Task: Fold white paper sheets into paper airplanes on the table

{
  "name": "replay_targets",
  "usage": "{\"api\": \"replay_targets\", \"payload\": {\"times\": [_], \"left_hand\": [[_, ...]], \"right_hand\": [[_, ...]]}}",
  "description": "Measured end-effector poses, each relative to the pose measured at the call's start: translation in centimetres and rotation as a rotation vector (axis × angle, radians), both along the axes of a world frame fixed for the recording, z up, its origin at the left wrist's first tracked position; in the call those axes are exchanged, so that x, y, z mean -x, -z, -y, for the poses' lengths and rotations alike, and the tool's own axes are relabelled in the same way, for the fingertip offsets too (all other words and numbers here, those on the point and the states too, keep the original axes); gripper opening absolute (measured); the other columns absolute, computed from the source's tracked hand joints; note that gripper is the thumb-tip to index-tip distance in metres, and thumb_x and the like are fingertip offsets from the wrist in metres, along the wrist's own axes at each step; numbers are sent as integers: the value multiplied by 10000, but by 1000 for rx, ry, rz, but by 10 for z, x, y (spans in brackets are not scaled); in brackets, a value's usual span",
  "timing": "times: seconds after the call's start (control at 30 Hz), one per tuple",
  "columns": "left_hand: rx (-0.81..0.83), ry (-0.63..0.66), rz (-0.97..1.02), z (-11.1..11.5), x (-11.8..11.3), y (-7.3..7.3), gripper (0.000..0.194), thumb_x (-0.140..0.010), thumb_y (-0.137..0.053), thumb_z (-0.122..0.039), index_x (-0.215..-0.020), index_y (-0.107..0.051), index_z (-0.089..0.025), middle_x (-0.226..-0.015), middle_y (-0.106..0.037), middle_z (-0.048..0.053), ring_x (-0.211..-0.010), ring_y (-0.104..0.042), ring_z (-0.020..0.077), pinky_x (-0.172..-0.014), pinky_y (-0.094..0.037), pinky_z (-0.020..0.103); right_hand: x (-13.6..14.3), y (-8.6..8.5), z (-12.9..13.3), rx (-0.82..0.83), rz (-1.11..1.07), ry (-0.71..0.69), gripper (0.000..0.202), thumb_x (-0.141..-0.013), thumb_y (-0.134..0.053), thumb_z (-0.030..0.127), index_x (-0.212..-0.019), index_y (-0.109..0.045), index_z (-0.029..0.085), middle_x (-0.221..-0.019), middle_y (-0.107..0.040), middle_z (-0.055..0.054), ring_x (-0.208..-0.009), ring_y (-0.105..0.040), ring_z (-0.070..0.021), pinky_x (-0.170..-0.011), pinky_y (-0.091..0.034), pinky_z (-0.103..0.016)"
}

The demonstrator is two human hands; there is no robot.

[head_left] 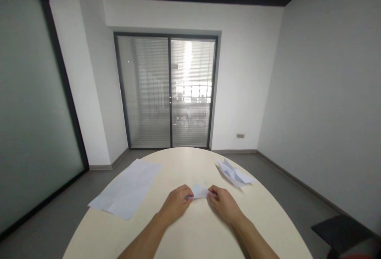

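Note:
Between my two hands is a small folded piece of white paper (199, 191), held just over the table with a pointed part standing up in its middle. My left hand (177, 202) pinches its left end between thumb and fingers. At the right end, my right hand (224, 203) grips the paper the same way. The fingertips hide both ends of the folded paper. Flat white sheets (127, 189) lie to the left of my left hand. A folded white paper shape (235, 173) with raised flaps rests beyond my right hand.
The pale round table (190, 235) curves away on both sides, and the flat sheets reach its left edge. A dark chair (345, 231) stands at the lower right. Glass doors with blinds (169, 92) are in the far wall.

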State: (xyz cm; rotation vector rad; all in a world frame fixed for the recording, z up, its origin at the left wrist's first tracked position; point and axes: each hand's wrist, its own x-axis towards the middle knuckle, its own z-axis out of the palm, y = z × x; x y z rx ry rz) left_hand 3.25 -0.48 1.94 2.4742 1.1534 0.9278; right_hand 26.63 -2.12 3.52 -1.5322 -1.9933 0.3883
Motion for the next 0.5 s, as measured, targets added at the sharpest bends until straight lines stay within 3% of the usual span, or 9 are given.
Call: {"api": "replay_targets", "payload": {"times": [0.2,0.5], "left_hand": [[85,-26,-60,-5,3,7,192,-867,-550,-235,-972,-710,-249,-1002,-720,-6,-934,-635,173,-848,-438,254],[69,-183,-55,-5,1,4,206,-919,-506,-287,-968,-699,-234,-908,-684,26,-846,-624,173,-784,-437,258]], "right_hand": [[-7,-1,-1,29,-44,-44,217,-800,-502,255,-866,-702,202,-779,-719,-32,-694,-610,-178,-658,-406,-264],[-19,2,-6,29,-149,-112,330,-902,-437,404,-1009,-668,194,-940,-728,-69,-837,-646,-217,-755,-460,-308]]}}
